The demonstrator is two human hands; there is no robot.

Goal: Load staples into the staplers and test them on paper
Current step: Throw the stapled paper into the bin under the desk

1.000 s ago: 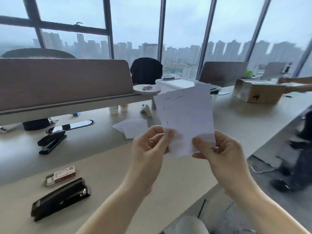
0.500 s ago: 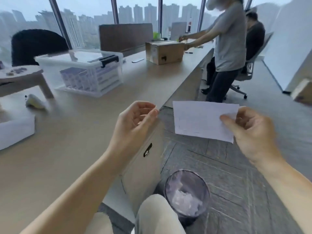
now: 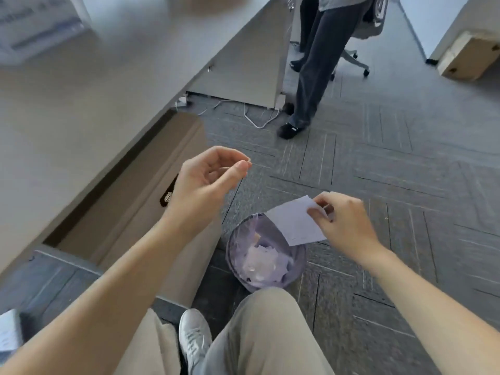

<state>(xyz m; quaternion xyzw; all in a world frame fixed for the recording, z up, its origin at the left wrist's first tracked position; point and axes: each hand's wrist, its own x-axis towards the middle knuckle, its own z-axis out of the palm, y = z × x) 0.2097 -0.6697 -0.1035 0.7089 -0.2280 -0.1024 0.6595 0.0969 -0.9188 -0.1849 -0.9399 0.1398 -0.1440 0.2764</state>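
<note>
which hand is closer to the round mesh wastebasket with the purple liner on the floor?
Right, narrowly. The right hand pinches a white paper sheet that overlaps the wastebasket's far right rim; the left hand is above and to its left.

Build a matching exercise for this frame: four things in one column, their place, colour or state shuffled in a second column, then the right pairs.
Things
1. paper sheet
2. waste bin
3. left hand
4. shoe

Places, colours or states
A. stands on the floor with crumpled paper inside
B. white, at the bottom of the view
C. pinched by the right hand, held over the bin's rim
D. raised, apart from the sheet

Pairs: 1-C, 2-A, 3-D, 4-B
</note>
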